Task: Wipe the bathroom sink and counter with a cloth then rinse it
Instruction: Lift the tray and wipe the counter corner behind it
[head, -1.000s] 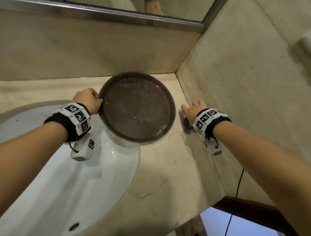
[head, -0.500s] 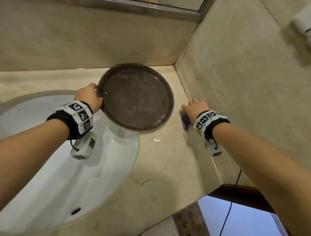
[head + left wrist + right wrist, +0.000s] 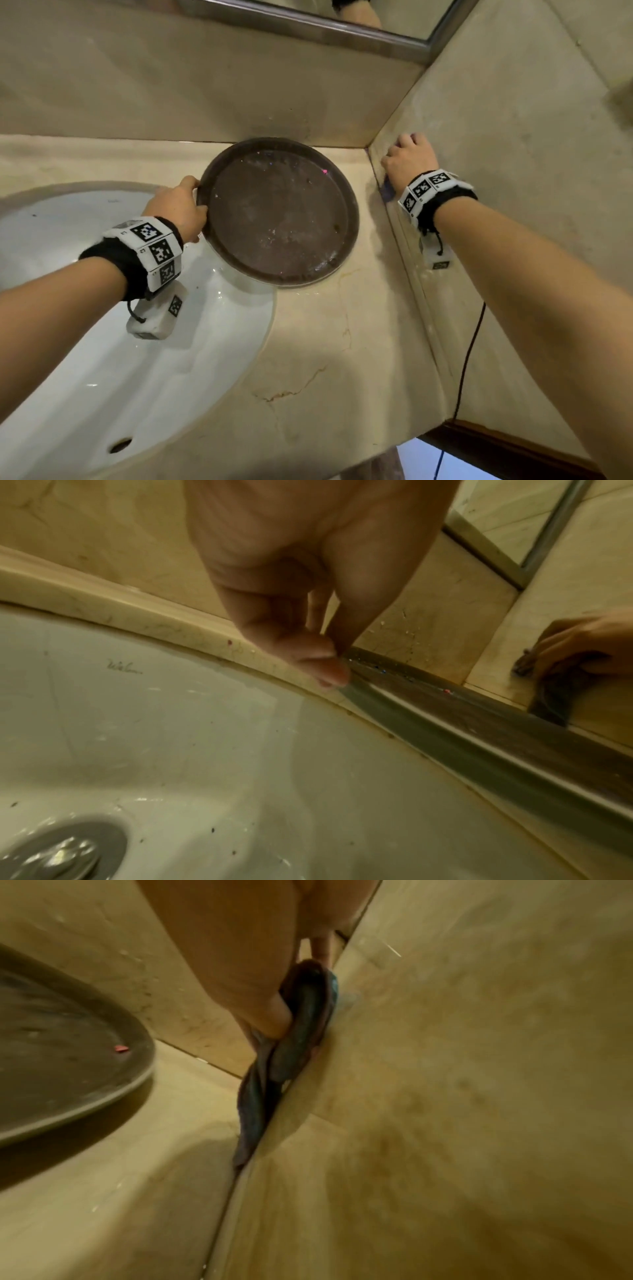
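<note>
A round dark brown tray [image 3: 279,212] lies on the beige marble counter [image 3: 335,342] beside the white sink [image 3: 102,359]. My left hand [image 3: 181,209] grips the tray's left rim [image 3: 369,693], thumb on top and fingers below. My right hand [image 3: 409,161] holds a bunched blue cloth [image 3: 294,1047] and presses it against the foot of the right side wall [image 3: 513,171], by the back corner. In the head view only a blue scrap of the cloth [image 3: 387,188] shows under the hand.
The sink's metal drain [image 3: 58,856] sits low in the bowl, and an overflow hole [image 3: 120,445] faces the near edge. A mirror frame [image 3: 308,27] runs above the back wall. A black cable [image 3: 469,359] hangs by the right wall. A crack [image 3: 291,390] marks the counter's front.
My right hand has slid with the cloth along the side wall's foot toward the back corner. The left hand has kept its hold on the tray's rim.
</note>
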The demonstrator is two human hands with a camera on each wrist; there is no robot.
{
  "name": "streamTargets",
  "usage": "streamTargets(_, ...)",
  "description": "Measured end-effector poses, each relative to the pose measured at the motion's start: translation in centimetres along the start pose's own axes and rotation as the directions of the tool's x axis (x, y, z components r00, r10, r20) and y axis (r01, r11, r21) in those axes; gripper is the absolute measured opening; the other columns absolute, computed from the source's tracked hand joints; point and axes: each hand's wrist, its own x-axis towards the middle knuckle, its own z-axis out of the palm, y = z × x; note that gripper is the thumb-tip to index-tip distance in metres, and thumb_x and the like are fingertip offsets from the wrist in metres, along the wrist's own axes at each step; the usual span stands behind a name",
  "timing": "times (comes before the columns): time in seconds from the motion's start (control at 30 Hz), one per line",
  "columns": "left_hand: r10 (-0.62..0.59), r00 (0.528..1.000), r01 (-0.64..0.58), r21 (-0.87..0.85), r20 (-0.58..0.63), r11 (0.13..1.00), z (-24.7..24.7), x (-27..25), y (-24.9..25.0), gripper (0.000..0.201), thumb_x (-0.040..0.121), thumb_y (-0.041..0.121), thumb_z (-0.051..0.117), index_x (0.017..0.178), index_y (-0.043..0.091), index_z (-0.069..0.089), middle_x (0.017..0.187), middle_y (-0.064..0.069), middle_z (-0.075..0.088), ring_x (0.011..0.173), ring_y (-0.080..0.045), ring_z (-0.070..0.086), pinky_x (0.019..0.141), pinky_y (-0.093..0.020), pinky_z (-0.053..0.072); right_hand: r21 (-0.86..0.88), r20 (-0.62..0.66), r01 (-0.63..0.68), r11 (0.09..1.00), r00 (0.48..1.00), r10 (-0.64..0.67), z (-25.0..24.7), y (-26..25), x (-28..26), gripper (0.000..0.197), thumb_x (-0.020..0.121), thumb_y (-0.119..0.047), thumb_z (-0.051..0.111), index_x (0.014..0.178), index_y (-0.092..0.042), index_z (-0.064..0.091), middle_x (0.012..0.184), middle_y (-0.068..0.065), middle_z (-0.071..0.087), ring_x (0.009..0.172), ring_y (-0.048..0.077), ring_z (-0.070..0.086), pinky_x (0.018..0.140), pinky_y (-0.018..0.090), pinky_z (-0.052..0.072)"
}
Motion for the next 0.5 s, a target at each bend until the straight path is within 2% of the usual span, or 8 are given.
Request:
streamTargets(0.07, 0.020, 1.000, -0.020, 0.029, 0.005, 0.999, 0.1, -0.3, 0.1, 0.034, 0.092, 0.016, 0.045, 0.125, 0.012, 0.041, 0.073, -0.014, 0.066, 0.064, -0.030, 0.066, 0.053, -0.027, 0.045, -0.035, 0.040, 0.011, 0.999, 0.999, -0.009, 0.5, -0.4, -0.6, 0.030, 0.085, -0.037, 0.057, 0.104, -0.016, 0.067, 0.107, 0.001, 0.064, 0.111, 0.025, 0.043, 0.088, 0.034, 0.035)
streamTargets(0.13, 0.015, 1.000, -0.016, 0.037, 0.007, 0.999, 0.0, -0.4, 0.2, 0.033, 0.090, 0.014, 0.045, 0.123, 0.010, 0.041, 0.073, -0.016, 0.067, 0.070, -0.033, 0.065, 0.059, -0.030, 0.045, 0.022, 0.072, 0.025, 0.999, 0.997, -0.027, 1.2, -1.3, -1.7, 0.033, 0.089, -0.040, 0.052, 0.108, -0.018, 0.066, 0.113, 0.000, 0.063, 0.115, 0.024, 0.042, 0.090, 0.033, 0.034)
streamTargets(0.23, 0.002, 1.000, -0.002, 0.050, 0.017, 0.999, 0.0, -0.5, 0.3, 0.034, 0.089, 0.013, 0.046, 0.122, 0.011, 0.040, 0.075, -0.017, 0.067, 0.073, -0.034, 0.062, 0.055, -0.030, 0.040, 0.160, 0.110, 0.007, 0.987, 0.994, -0.025, 3.4, -2.8, -5.0, 0.031, 0.094, -0.034, 0.046, 0.113, -0.018, 0.064, 0.122, 0.002, 0.058, 0.121, 0.023, 0.040, 0.100, 0.035, 0.029)
streamTargets(0.3, -0.006, 1.000, 0.004, 0.065, 0.026, 0.998, 0.0, -0.5, 0.4, 0.034, 0.088, 0.012, 0.047, 0.120, 0.011, 0.039, 0.075, -0.016, 0.067, 0.072, -0.033, 0.060, 0.053, -0.029, 0.039, 0.267, 0.128, -0.055, 0.962, 0.992, 0.021, 4.9, -4.5, -7.1, 0.028, 0.095, -0.022, 0.044, 0.117, -0.015, 0.059, 0.129, 0.005, 0.053, 0.125, 0.022, 0.039, 0.105, 0.034, 0.026)
streamTargets(0.4, -0.010, 0.999, 0.008, 0.062, 0.033, 0.998, 0.3, -0.4, 0.4, 0.033, 0.084, 0.010, 0.048, 0.117, 0.012, 0.040, 0.072, -0.014, 0.068, 0.072, -0.032, 0.062, 0.055, -0.031, 0.040, 0.403, 0.184, -0.215, 0.889, 0.971, 0.151, 5.7, -6.9, -9.0, 0.032, 0.095, -0.016, 0.039, 0.123, -0.011, 0.053, 0.135, 0.010, 0.047, 0.128, 0.025, 0.037, 0.107, 0.036, 0.026)
streamTargets(0.5, -0.006, 0.999, 0.004, 0.049, 0.047, 0.999, 1.0, -0.4, 0.9, 0.034, 0.081, 0.009, 0.052, 0.113, 0.013, 0.040, 0.073, -0.014, 0.069, 0.075, -0.032, 0.065, 0.062, -0.035, 0.048, 0.368, 0.264, -0.260, 0.893, 0.950, 0.168, 5.5, -7.9, -10.4, 0.033, 0.095, -0.018, 0.039, 0.125, -0.017, 0.053, 0.134, 0.006, 0.050, 0.129, 0.026, 0.035, 0.108, 0.039, 0.026)
